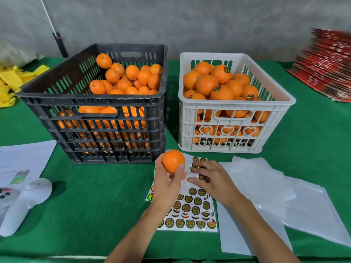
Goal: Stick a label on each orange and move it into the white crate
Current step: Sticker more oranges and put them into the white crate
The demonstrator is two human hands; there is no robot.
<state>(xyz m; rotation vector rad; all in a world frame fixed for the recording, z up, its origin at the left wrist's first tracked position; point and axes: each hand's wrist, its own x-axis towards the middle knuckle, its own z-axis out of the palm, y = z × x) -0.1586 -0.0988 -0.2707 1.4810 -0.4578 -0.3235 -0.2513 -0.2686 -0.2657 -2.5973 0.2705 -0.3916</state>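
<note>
On the label sheets (191, 207), the right hand (210, 179) lies with fingers spread, apparently picking at a sticker; it may tear or fold. The left hand (167, 181) cups an unlabelled orange (173, 161), which could roll free. Beyond, the white crate (235, 114) is heaped full.

Looked like a fruit-packing workshop: bare concrete wall (190, 19) across the top, crates (106, 130) of oranges at centre, label sheets (191, 211) below.

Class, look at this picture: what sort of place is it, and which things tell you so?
Probably a fruit packing station: a black crate and a white crate full of oranges, label sheets on green cloth, and stacked red cartons.
</note>
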